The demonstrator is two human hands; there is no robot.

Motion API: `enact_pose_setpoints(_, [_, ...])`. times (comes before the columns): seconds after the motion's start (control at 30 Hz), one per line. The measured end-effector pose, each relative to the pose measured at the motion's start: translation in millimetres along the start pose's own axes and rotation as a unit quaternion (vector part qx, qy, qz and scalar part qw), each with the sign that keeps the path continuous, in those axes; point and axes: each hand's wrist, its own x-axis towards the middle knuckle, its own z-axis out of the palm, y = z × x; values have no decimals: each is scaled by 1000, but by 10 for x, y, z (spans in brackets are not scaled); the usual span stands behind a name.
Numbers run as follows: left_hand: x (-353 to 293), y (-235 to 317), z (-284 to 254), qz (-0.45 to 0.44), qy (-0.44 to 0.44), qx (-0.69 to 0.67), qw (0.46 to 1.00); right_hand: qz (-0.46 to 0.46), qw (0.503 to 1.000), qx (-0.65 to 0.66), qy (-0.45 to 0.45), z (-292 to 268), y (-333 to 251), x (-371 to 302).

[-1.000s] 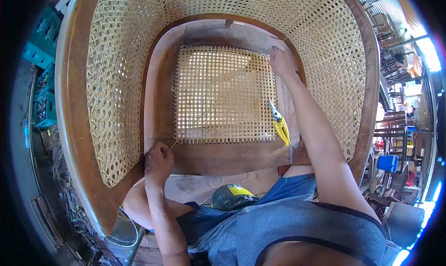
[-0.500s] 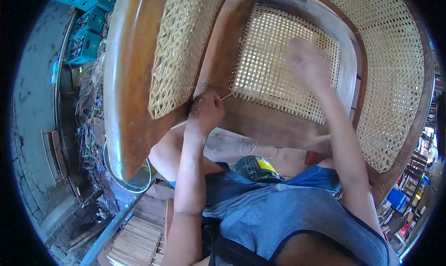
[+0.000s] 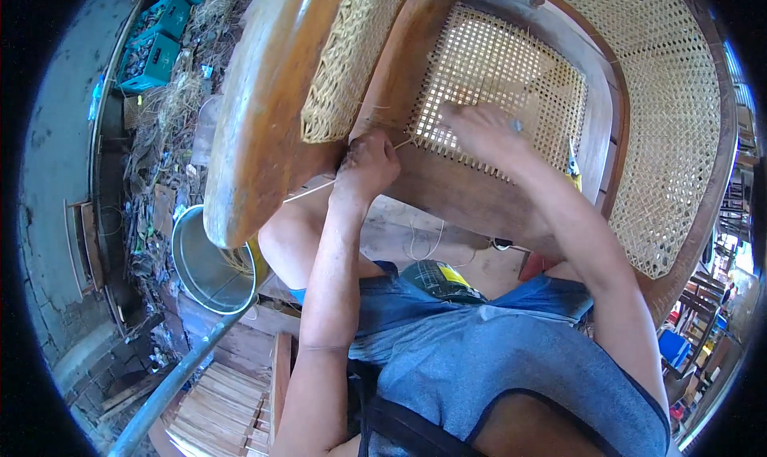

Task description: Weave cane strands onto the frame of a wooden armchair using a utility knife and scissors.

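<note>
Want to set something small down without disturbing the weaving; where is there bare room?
Midway along, the front rail looks bare between woven seat and outer edge. Crowded around the seat's near-left corner: left hand, right hand, cane strand.

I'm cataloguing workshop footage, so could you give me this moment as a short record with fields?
Left hand: fingers closed around a pale cane strand, beside the seat's near left corner
Right hand: above the woven cane seat panel, blurred; whether it holds anything is unclear
Chair: curved wooden frame, woven cane side panels
Tool: yellow-handled snips at the seat's right side, partly hidden by the right forearm
Left surroundings: bucket, teal crates, slatted wooden piece
</note>
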Motion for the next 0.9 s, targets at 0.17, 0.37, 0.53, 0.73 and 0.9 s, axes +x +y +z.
enact_pose_setpoints(0.17, [108, 16, 62, -17, -38, -14, 999, 14, 997, -70, 1, -59, 578, -3])
enact_pose_setpoints(0.37, [25, 28, -28, -6, -37, -45, 998, 104, 930, 187, 300, 364, 998, -293])
enact_pose_setpoints(0.53, [47, 58, 81, -11, 0, -25, 1000, 97, 928, 163, 320, 660, 997, -507])
enact_pose_setpoints(0.73, [25, -66, 200, 56, 72, 32, 995, 228, 902, 134, 342, 901, 1470, -1080])
enact_pose_setpoints(0.9, [127, 92, 259, 31, 104, 108, 988, 285, 875, 240, 310, 1103, 1752, -1183])
